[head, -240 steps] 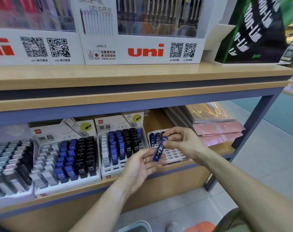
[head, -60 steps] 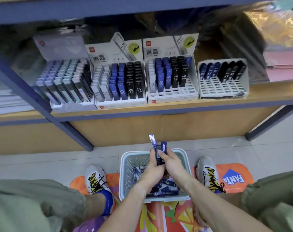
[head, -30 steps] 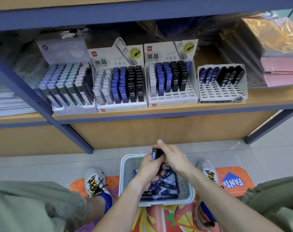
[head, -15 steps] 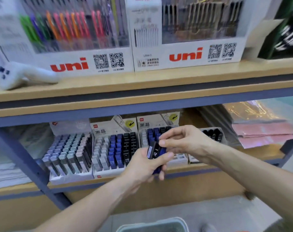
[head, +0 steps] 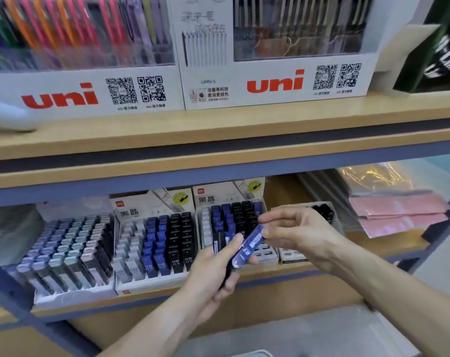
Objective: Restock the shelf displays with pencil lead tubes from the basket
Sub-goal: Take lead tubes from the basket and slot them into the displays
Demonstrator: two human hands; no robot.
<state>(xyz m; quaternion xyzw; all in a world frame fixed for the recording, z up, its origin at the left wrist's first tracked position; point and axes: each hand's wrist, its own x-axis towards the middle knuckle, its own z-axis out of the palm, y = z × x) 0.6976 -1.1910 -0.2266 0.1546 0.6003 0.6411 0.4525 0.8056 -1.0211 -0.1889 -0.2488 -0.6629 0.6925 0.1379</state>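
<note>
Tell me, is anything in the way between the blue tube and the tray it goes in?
Nothing visible blocks it. The right hand pinches the blue tube just in front of the white tray. The left hand holds more tubes lower down, off to the side.

**Access to the lower shelf**

The lower shelf (head: pixel 368 256) is reached only through the gap under the upper shelf board (head: pixel 218 161), which overhangs it. The left and middle of the opening are filled by three display trays (head: pixel 157 243) packed with upright tubes. The fourth tray (head: pixel 293 256), at the right, is largely screened by the right hand (head: pixel 298 233) and the left hand (head: pixel 213 266) held before it. Further right, passage is blocked by stacked pink packets (head: pixel 398 215). Open floor (head: pixel 321 331) is left below.
</note>
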